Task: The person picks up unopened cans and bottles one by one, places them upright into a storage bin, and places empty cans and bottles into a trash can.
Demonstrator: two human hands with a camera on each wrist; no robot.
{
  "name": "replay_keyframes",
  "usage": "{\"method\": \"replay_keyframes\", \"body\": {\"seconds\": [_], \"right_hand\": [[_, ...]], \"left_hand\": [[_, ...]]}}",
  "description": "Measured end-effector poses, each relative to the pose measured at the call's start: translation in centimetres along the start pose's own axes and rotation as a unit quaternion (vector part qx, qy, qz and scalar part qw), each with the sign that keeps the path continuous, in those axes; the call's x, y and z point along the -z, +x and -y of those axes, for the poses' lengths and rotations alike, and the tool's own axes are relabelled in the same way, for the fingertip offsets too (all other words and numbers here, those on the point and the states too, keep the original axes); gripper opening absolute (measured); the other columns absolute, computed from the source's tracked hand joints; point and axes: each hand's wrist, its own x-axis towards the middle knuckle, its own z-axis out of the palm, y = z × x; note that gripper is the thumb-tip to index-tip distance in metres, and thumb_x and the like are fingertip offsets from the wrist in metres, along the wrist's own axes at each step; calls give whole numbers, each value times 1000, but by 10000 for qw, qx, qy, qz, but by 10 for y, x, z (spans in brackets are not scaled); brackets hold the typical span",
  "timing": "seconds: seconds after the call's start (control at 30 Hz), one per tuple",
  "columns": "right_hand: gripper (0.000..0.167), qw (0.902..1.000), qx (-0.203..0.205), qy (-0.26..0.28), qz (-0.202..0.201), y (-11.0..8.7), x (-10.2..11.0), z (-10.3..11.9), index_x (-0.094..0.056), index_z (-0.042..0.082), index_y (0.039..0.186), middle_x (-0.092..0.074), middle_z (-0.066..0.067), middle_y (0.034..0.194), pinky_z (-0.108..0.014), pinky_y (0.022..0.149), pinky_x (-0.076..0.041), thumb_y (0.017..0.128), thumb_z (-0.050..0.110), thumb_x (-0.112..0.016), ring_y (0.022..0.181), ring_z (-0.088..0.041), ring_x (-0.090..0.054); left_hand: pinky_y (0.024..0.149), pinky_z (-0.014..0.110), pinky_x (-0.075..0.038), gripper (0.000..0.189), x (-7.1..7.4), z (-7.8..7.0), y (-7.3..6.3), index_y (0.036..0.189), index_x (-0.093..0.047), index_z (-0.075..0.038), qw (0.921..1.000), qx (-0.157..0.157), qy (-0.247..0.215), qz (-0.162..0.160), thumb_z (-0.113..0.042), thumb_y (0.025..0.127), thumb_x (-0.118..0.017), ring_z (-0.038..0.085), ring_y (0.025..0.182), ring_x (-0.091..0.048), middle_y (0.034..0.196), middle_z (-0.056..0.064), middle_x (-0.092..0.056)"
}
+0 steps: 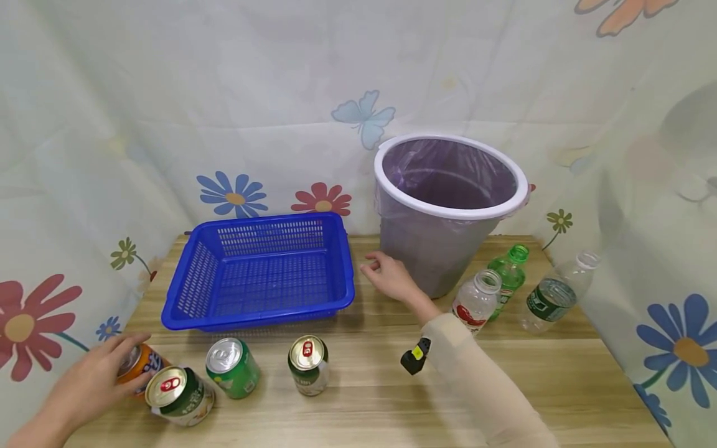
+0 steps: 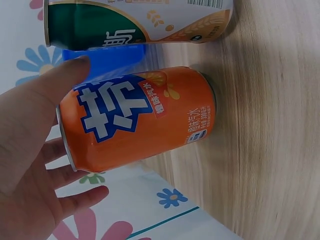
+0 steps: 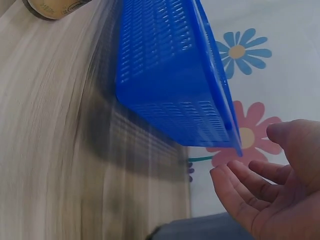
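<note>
My left hand (image 1: 92, 382) is at the top of an orange soda can (image 2: 145, 117) on the table's left side. In the left wrist view its thumb lies along one side of the can's top, and its loosely spread fingers reach along the other. Close beside stands a green-and-white can (image 1: 182, 398). A green can (image 1: 235, 370) and another dark-green-and-white can (image 1: 310, 367) stand further right. Between the blue basket (image 1: 257, 317) and the grey bin, my right hand (image 1: 389, 277) hovers with relaxed fingers and holds nothing.
A grey bin (image 1: 431, 249) with a purple liner stands behind the right arm. To its right are a clear bottle with a red label (image 1: 473, 305), a green bottle (image 1: 508, 274) and a clear bottle with a green label (image 1: 554, 298). A flowered curtain (image 1: 269, 93) surrounds the wooden table (image 1: 364, 398).
</note>
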Motion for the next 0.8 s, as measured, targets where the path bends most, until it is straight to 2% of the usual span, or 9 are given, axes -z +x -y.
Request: {"method": "replay_keyframes", "body": {"seconds": [0.1, 0.27, 0.37, 0.47, 0.57, 0.7, 0.8], "right_hand": [[43, 9998, -88, 125, 97, 3, -6, 3, -51, 3, 126, -67, -12, 107, -32, 72, -52, 92, 29, -52, 53, -13, -62], [46, 9990, -228, 338, 187, 6, -17, 6, -48, -1, 128, -67, -14, 107, -34, 76, -53, 93, 28, -53, 51, -14, -62], [47, 9970, -408, 603, 246, 8, -23, 5, -46, -1, 130, -66, -15, 108, -32, 68, -55, 93, 28, -52, 54, -18, -64], [47, 9912, -622, 1133, 300, 9, -28, 3, -45, -2, 131, -64, -18, 111, -34, 61, -56, 94, 27, -51, 70, -24, -68], [45, 9813, -843, 1696, 331, 10, -33, 1, -45, 0, 131, -62, -18, 114, -39, 63, -57, 94, 26, -50, 84, -26, -67], [43, 9721, -1001, 2095, 327, 12, -37, 0, -48, 2, 130, -62, -17, 114, -45, 69, -56, 94, 25, -50, 85, -23, -65], [42, 9690, -1038, 2215, 336, 13, -38, 1, -48, 1, 129, -62, -17, 112, -46, 71, -55, 94, 25, -51, 84, -21, -64]], "left_hand": [[60, 49, -51, 66, -1, 1, -1, 116, -56, -3, 9999, 31, -53, 96, -30, 62, -82, 35, 82, -58, 105, 24, -56], [65, 51, -52, 69, -3, 2, -2, 118, -54, -3, 9997, -32, -162, 176, -26, 60, -83, 36, 85, -58, 105, 23, -55], [66, 52, -52, 71, -4, 3, -2, 119, -54, -4, 9995, -43, -203, 223, -24, 58, -84, 37, 86, -57, 106, 23, -55], [67, 53, -51, 73, -5, 2, -2, 120, -53, -4, 9993, 7, -212, 323, -22, 57, -85, 37, 86, -57, 107, 24, -54], [68, 53, -51, 74, -5, 3, 0, 120, -52, -4, 9992, 10, -202, 343, -22, 56, -86, 37, 86, -57, 108, 25, -54], [68, 54, -51, 75, -4, 3, 1, 120, -52, -3, 9993, -25, -204, 303, -20, 55, -86, 38, 87, -56, 107, 26, -54], [68, 54, -51, 75, -3, 2, 1, 120, -52, -3, 9991, 19, -211, 369, -20, 55, -86, 39, 87, -56, 108, 28, -53]]}}
